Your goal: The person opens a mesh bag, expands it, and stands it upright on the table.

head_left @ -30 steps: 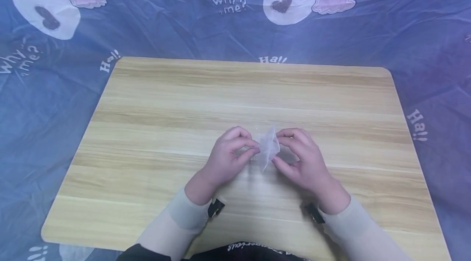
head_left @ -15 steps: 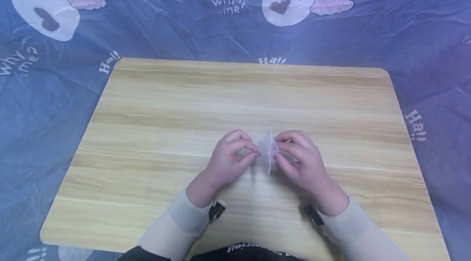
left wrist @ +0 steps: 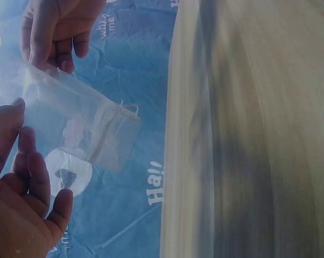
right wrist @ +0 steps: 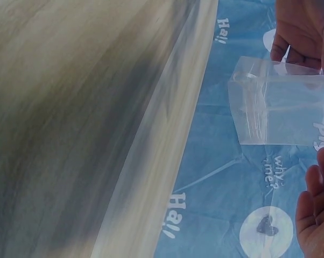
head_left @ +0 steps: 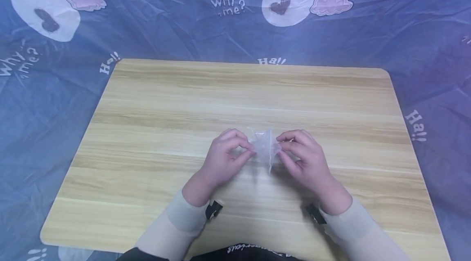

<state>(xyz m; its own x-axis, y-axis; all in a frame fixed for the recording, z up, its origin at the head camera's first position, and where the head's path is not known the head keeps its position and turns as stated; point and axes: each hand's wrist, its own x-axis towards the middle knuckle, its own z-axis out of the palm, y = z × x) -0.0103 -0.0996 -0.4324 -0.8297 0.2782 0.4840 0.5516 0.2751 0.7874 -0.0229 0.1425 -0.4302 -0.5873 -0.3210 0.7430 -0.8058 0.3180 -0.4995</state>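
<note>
Hanging above the wooden table (head_left: 165,101), a clear plastic bag (head_left: 263,146) is pinched at opposite sides by the left hand (head_left: 225,155) and right hand (head_left: 304,156), presumably so its walls are drawn apart.

Just right of and below the frame's centre, the left hand (head_left: 223,158) has shifted slightly leftward, the clear plastic bag (head_left: 262,146) shows wider between both hands, and its once-slanted bright edge now stands nearly vertical.
</note>
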